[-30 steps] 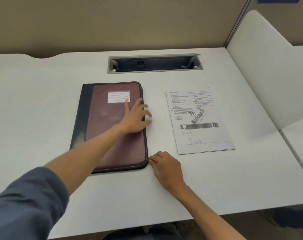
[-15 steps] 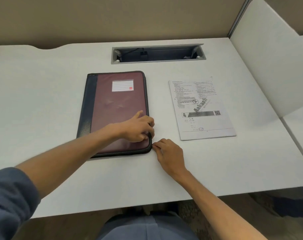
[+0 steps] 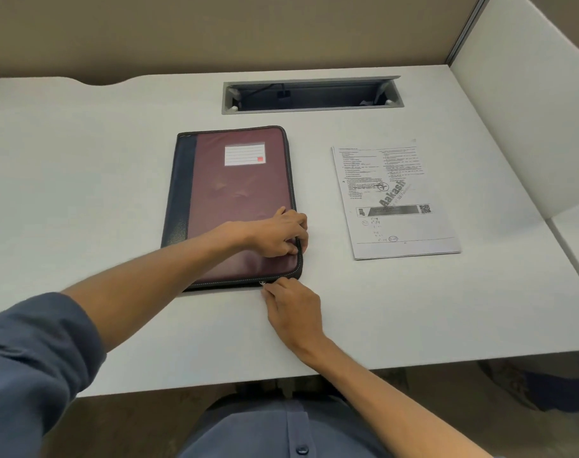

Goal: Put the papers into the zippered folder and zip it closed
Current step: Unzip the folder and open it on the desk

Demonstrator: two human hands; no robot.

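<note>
A person's left hand (image 3: 278, 234) is pressing curled fingers on the closed maroon zippered folder (image 3: 235, 200) lying on a white desk (image 3: 83, 180), while the right hand (image 3: 291, 309) is pinching the zipper pull (image 3: 262, 283) at its near edge; the papers (image 3: 392, 200) are lying just beside the folder.

A maroon folder (image 3: 235, 206) with a dark spine lies flat and closed near the middle of the white desk (image 3: 83, 193). The left hand (image 3: 276, 234) presses on its cover at the right edge, fingers curled over the rim. The right hand (image 3: 293, 312) pinches the zipper pull (image 3: 262, 283) on the folder's near edge, close to its near right corner. The papers (image 3: 394, 198) lie apart, toward the desk's right edge.
</note>
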